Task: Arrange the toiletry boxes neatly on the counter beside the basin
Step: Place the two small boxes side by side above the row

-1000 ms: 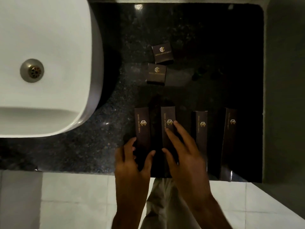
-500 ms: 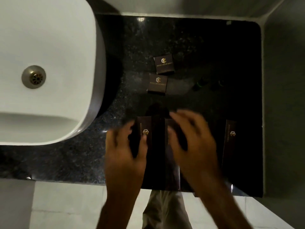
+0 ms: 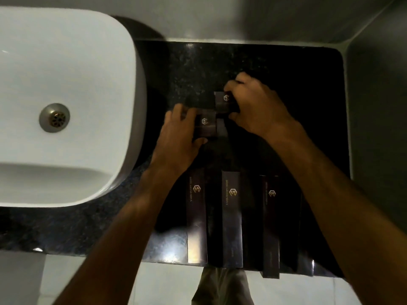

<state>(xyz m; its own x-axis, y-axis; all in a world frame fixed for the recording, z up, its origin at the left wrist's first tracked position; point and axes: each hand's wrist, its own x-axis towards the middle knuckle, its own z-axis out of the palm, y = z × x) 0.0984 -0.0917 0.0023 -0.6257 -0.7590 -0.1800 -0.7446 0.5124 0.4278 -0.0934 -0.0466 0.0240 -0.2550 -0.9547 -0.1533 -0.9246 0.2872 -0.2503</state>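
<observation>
The left hand (image 3: pixel 178 137) has its grip around one small square box (image 3: pixel 206 126), and the right hand (image 3: pixel 257 106) grasps another (image 3: pixel 223 102) just beyond it. Both sit mid-counter (image 3: pixel 176 69). Three long boxes (image 3: pixel 232 219) lie parallel along the near edge, right of the white basin (image 3: pixel 66 106).

Single head-worn view, looking steeply down from close above; worktop (image 3: pixel 180 69) fills centre, basin (image 3: pixel 66 84) at left, floor along the bottom edge.
</observation>
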